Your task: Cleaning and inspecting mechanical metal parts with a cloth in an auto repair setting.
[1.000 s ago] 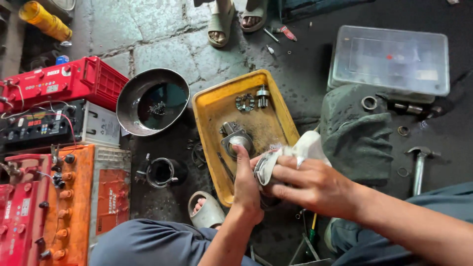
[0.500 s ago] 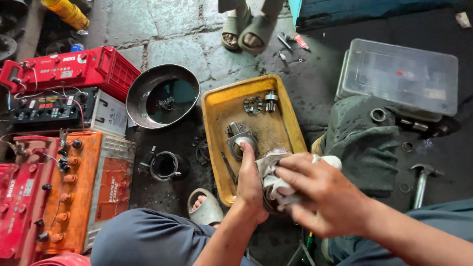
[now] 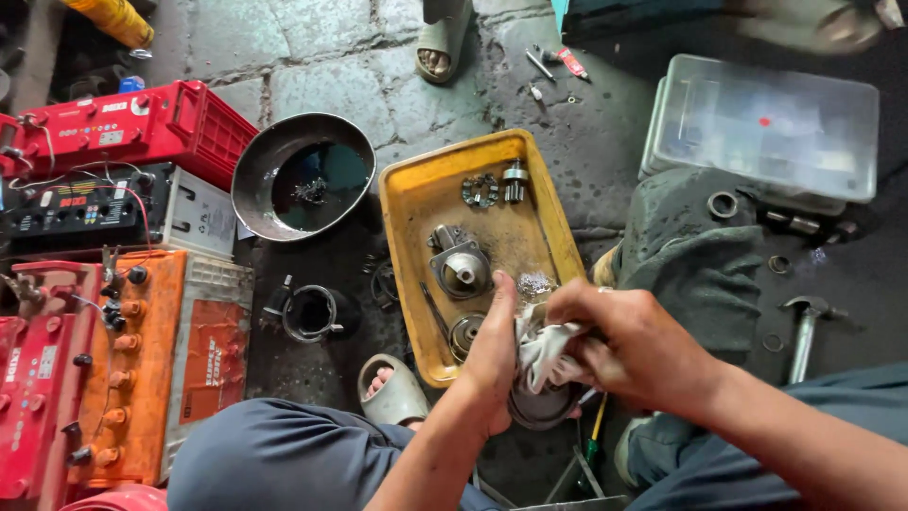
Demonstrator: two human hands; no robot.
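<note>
Low in the frame's middle, the right hand pinches a grimy white rag against a round dark metal part, which the left hand grips from the side. Just above lies a yellow tray on the oily stone floor; batteries sit at left.

- The person is wearing grey-blue trousers, showing over both legs.
- Both forearms are showing bare, with no sleeves reaching the left hand or the right hand.
- A pale grey-green slipper is covering one foot.
</note>
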